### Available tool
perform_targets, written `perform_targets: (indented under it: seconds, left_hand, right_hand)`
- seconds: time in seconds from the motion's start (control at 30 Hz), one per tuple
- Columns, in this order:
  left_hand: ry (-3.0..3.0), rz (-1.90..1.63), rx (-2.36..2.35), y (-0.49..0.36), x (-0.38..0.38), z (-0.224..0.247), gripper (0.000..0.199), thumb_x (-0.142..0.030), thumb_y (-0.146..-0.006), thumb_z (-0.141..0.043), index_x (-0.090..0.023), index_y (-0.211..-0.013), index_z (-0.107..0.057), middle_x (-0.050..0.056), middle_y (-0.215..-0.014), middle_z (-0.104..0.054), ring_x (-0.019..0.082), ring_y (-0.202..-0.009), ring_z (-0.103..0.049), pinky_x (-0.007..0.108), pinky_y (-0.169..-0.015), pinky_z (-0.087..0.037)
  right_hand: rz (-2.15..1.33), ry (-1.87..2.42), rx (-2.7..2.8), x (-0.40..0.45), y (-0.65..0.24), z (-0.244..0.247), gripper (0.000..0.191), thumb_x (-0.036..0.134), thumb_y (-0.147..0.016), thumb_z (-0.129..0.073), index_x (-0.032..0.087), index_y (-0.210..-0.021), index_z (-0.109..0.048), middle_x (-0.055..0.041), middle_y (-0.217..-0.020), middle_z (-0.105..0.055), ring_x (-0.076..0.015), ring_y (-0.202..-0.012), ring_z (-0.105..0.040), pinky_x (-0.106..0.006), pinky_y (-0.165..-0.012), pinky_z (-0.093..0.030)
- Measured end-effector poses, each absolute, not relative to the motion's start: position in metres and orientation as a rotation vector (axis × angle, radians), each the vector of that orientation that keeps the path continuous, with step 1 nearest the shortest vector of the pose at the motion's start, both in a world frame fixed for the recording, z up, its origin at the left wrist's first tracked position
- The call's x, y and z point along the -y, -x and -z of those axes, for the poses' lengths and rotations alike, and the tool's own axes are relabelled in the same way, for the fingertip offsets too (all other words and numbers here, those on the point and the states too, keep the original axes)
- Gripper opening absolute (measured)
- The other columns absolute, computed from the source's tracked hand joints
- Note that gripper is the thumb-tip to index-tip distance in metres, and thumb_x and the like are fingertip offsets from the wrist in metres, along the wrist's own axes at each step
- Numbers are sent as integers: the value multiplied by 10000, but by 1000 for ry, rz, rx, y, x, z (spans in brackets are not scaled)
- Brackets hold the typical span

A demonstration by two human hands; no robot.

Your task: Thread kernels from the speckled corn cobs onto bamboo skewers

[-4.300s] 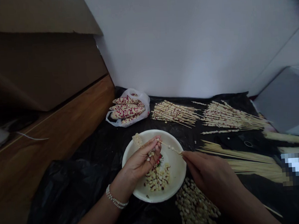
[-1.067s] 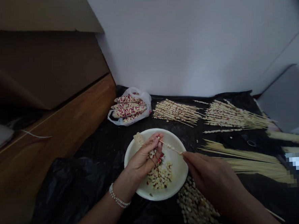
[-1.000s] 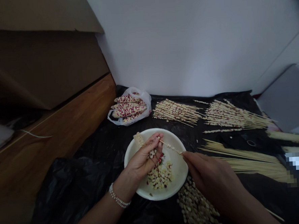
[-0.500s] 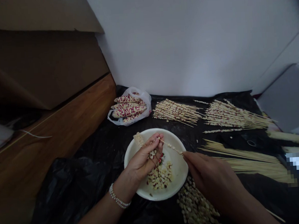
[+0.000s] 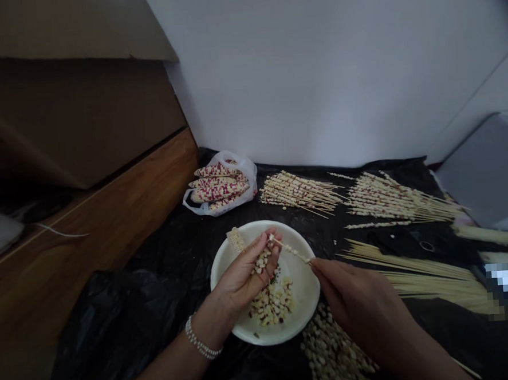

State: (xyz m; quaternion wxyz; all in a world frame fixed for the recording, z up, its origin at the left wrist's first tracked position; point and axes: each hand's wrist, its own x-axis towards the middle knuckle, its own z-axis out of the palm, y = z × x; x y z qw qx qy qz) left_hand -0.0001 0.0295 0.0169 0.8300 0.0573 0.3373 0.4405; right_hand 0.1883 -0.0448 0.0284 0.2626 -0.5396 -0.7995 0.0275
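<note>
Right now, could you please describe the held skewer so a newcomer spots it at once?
Find the white bowl on the black plastic. Over it, the skewer slants from the right hand toward the left hand. Unlike the piled skewers beyond, it is held up.

Bare hands point(image 5: 244, 275) point(image 5: 358, 289), with a pale, multi-strand beaded bracelet point(image 5: 197, 342) circling the left wrist point(image 5: 213, 324).

Before you, a plain pale wall point(image 5: 293, 67) rises beyond the far edge of the black plastic sheet point(image 5: 157, 287), slightly brighter low down. Along the sheet's left edge you have a wood-grained board point(image 5: 137, 191), with brown cardboard point(image 5: 81, 114) above it. By its far right corner you see a grey, box-like form point(image 5: 485, 164). Your light is dim, darkest at left.
</note>
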Motion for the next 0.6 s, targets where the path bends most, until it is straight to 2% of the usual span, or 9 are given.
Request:
perform_targets:
  seconds: [0.13, 0.3, 0.4, 0.6]
  left_hand:
    - [-160, -934, -746, 2, -29, -12, 259, -99, -842, -630, -108, -1099, -660, 60, -950, -696, 80, -783, -654, 170, -771, -550]
    - [-204, -933, -776, 2, -27, -10, 206, -91, -825, -649, -119, -1025, -686, 50, -880, -703, 82, -782, -658, 159, -770, -546]
    - [-252, -923, -824, 0, -25, -14, 187, -82, -812, -660, -113, -992, -702, 47, -850, -710, 75, -750, -661, 149, -752, -544]
    - [-335, -900, -863, 1, -24, -14, 154, -94, -791, -692, -130, -935, -729, 34, -828, -726, 70, -730, -663, 141, -734, -541]
  right_hand:
    - [-67, 1464, 2166, 46, -188, -27, 287, 197, -923, -387, 164, -1004, -661, -67, -832, -720, -177, -620, -656, -293, -554, -461]
    - [35, 1496, 2187, 48, -188, -28, 302, 152, -892, -373, 173, -949, -669, -37, -710, -685, -162, -530, -619, -273, -469, -371]
    - [111, 1494, 2216, 50, -189, -33, 305, 109, -850, -376, 182, -899, -667, -17, -653, -658, -157, -505, -610, -273, -442, -315]
    - [222, 1496, 2279, 56, -191, -42, 352, 42, -771, -373, 178, -923, -660, 2, -608, -625, -146, -435, -561, -290, -424, -243]
